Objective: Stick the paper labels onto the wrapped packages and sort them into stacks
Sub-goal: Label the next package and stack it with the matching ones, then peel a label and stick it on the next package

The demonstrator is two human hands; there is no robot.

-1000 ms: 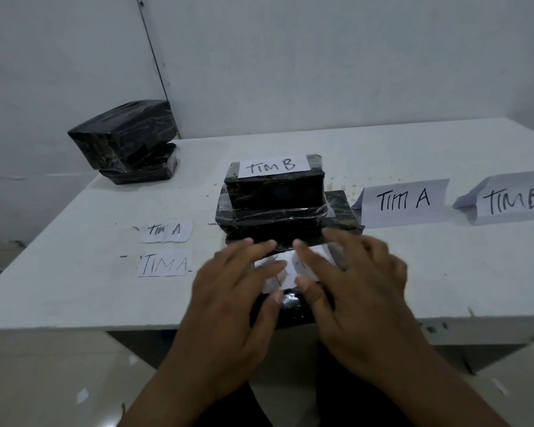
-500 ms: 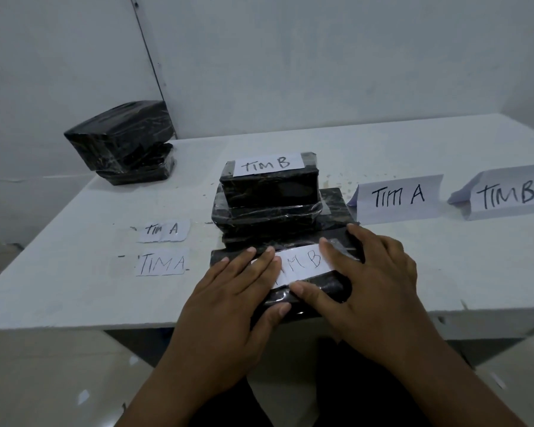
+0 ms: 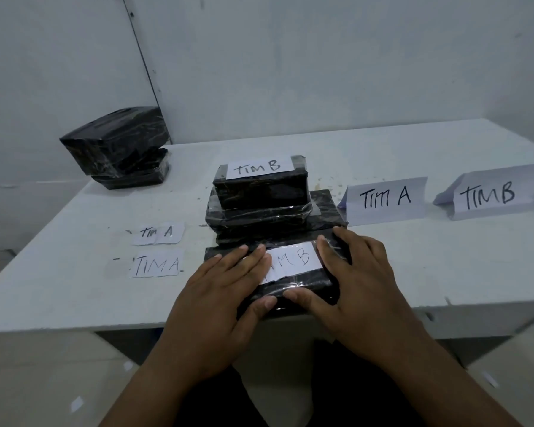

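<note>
**Both hands flat on a labelled package at the table's near edge**

A black wrapped package (image 3: 293, 285) lies at the front edge of the white table (image 3: 74, 291), with a paper label (image 3: 293, 261) reading "TIM B" on its top. The left hand (image 3: 228, 291) rests on the package's left part with straight fingers laid flat, their tips covering the label's left end; its thumb lies along the near side. The right hand (image 3: 355, 272) spreads over the right end, fingers straight and pressed down just beside the label, thumb pointing left along the front edge, almost meeting the other thumb. Neither hand curls round anything.

Right behind this package stands a stack of wrapped packages (image 3: 269, 211), the top one bearing its own "TIM B" label (image 3: 258, 167). To the left on the table lie two loose slips marked "TIM A", one (image 3: 158, 233) behind the other (image 3: 158, 264). To the right stand two folded signs, "TIM A" (image 3: 386, 200) and, further right, "TIM B" (image 3: 490, 192). At the far left corner sits another dark pile of unlabelled packages (image 3: 121, 149).
</note>
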